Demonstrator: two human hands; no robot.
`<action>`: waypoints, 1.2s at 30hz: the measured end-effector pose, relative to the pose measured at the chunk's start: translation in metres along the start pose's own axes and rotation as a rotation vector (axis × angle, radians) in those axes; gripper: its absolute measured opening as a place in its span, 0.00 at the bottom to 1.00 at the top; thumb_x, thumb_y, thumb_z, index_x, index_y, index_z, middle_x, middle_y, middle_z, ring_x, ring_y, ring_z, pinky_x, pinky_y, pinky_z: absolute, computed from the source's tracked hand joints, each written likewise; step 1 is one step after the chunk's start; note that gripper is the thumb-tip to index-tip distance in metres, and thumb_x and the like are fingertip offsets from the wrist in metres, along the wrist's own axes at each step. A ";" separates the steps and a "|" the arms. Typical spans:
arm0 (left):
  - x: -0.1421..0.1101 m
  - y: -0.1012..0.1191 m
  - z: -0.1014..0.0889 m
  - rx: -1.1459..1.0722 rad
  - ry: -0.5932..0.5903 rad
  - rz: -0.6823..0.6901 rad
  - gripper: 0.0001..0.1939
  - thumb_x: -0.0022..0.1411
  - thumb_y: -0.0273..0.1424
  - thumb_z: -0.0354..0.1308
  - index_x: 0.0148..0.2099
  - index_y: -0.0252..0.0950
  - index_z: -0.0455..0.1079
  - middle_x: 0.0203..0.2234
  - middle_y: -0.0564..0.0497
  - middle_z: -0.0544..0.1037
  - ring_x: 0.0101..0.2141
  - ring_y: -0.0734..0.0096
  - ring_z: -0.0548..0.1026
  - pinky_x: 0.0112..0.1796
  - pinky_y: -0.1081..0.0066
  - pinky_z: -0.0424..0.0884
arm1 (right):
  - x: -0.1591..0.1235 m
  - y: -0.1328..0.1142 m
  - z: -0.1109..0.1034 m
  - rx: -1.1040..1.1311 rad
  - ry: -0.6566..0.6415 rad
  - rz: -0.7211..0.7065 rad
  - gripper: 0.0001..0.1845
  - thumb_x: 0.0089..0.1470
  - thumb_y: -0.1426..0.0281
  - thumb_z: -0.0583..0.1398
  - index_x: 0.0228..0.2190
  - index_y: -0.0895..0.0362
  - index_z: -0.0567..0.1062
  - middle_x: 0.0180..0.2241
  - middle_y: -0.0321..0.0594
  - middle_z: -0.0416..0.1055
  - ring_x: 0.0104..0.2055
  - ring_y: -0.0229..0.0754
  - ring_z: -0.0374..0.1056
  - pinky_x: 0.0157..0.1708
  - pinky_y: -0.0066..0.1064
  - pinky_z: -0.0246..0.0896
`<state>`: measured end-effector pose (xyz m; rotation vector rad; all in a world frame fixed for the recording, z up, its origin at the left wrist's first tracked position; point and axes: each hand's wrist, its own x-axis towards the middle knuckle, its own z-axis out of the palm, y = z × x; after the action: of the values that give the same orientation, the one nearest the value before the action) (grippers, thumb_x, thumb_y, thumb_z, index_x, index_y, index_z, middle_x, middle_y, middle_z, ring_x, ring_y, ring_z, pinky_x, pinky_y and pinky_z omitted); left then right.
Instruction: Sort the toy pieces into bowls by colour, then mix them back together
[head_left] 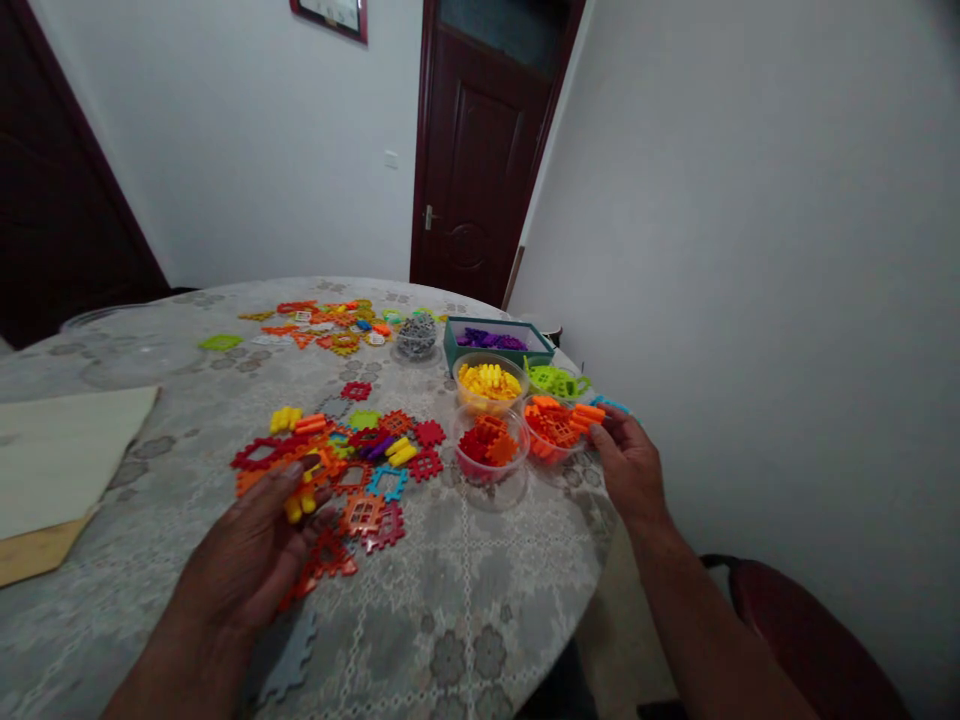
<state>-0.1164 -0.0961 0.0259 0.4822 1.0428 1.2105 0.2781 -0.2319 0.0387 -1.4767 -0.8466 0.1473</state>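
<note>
My left hand (251, 555) is closed around yellow plastic pieces (300, 505) above the near side of a mixed pile. That pile holds toothed building pieces, among them a dark red frame (262, 453), a blue frame (388, 483) and an orange window piece (363, 510). At the right, my right hand (631, 468) pinches an orange plastic piece (587, 418) at the rim of a clear bowl of orange pieces (551, 425). Beside it stands a clear bowl of red pieces (491, 447). Some of my left fingers are hidden behind the hand.
Behind are a bowl of yellow pieces (489, 382), green pieces (556, 380), a box of purple pieces (491, 338) and a bowl of grey pieces (417, 338). More pieces (330, 318) lie farther back. A cardboard sheet (67, 465) is at left; a chair (810, 640) stands right.
</note>
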 end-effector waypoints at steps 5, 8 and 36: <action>-0.001 -0.001 0.000 0.013 -0.023 0.025 0.06 0.60 0.26 0.69 0.41 0.37 0.78 0.35 0.52 0.81 0.26 0.74 0.79 0.25 0.77 0.80 | 0.009 0.004 0.012 0.011 -0.129 -0.006 0.27 0.58 0.58 0.66 0.56 0.56 0.75 0.50 0.49 0.80 0.48 0.48 0.78 0.50 0.43 0.75; -0.005 0.001 0.001 0.042 -0.014 -0.003 0.05 0.62 0.26 0.67 0.42 0.36 0.79 0.33 0.51 0.80 0.25 0.75 0.79 0.24 0.78 0.79 | 0.027 0.002 0.027 -0.078 -0.210 -0.050 0.26 0.59 0.59 0.64 0.56 0.55 0.76 0.48 0.47 0.81 0.45 0.48 0.78 0.48 0.43 0.75; -0.004 -0.002 -0.001 0.012 -0.128 -0.010 0.06 0.65 0.24 0.63 0.45 0.32 0.78 0.39 0.46 0.81 0.30 0.70 0.82 0.30 0.70 0.84 | 0.083 -0.028 0.101 -0.625 -0.322 -0.433 0.21 0.60 0.78 0.53 0.47 0.58 0.83 0.50 0.48 0.81 0.52 0.49 0.76 0.59 0.40 0.66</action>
<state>-0.1160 -0.1012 0.0251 0.5560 0.9426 1.1495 0.2682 -0.1067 0.0850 -1.8254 -1.5521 -0.2326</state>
